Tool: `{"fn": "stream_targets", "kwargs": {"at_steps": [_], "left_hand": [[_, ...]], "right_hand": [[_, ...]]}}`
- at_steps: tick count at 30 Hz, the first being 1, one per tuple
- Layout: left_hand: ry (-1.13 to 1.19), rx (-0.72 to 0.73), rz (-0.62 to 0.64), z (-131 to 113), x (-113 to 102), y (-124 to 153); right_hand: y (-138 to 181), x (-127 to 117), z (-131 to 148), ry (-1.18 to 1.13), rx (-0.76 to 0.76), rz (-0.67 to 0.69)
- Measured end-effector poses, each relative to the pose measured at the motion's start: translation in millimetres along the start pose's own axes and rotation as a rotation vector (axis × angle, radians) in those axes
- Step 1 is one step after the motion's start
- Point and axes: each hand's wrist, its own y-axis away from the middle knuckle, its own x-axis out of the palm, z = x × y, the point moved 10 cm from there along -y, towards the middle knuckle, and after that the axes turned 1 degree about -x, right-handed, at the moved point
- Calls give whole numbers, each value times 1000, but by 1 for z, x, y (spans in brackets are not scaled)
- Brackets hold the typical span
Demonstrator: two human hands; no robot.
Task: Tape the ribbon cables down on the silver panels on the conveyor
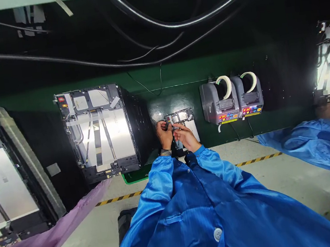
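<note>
Head cam, looking down at a green-topped table from someone in a blue smock. Both hands are close together, nearly touching. The left hand, with a dark wristband on it, has its fingers curled in on a small black device frame, which lies right under the hands with a white sheet on its far side. The right hand is pinching something thin at the frame, but it's too small to tell what.

Just left of the hands sits a big opened tablet-style unit with silver panels and ribbon cables, and a second similar unit is further left. To the right, there are two grey tape dispensers side by side, loaded with white tape. Far right you can see another person's hand and blue sleeve, well apart. Black cables run along beyond the hands, and a yellow-black floor stripe shows nearer in, to the right.
</note>
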Motion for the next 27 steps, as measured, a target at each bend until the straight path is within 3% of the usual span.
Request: {"fn": "stream_targets", "kwargs": {"at_steps": [6, 27], "left_hand": [[-12, 54, 38, -9, 1, -1], [-12, 71, 83, -12, 4, 0]], "right_hand": [[1, 0, -16, -162, 50, -1], [5, 6, -23, -277, 95, -16]]}}
